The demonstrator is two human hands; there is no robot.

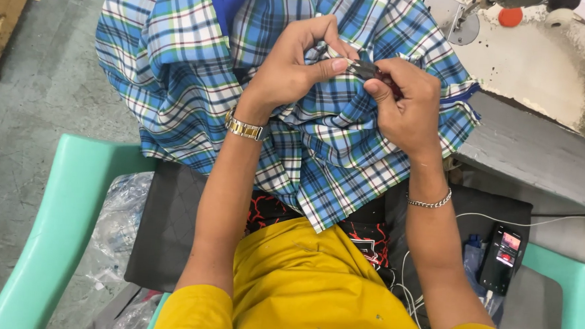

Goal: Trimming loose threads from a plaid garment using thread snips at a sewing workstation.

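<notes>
Blue plaid fabric (198, 53) is the biggest thing here: bunched in my lap, draped forward over my knees and up against the near edge of the grey tabletop (540, 154). White, green and dark stripes on blue; a solid blue strip runs down near its top.

I'm seated on a mint-green plastic chair (55, 232), arms of it on both sides of me. Dark cushion (162, 231) under me, crumpled clear plastic (119, 222) at its left edge.

Sewing machine (545, 57) sits on the tabletop, far right corner of view, off-white body, worn, with a red knob on top. Concrete floor to the left.

Black phone (503, 257) lies on the chair by my right hip, screen lit, white cable running from it.

My left hand (291, 64) is curled closed, thumb and fingers pinching a fold of the fabric at its middle. Metal watch on that wrist.

My right hand (409, 104) is closed too, gripping the same fold just beside the left, thumb touching it. It also holds a small dark tool (367, 69), metal tip pointing at the left thumb; can't tell exactly what tool, mostly hidden by fingers. Chain bracelet on that wrist.

Hands nearly touch, over the fabric's centre.
</notes>
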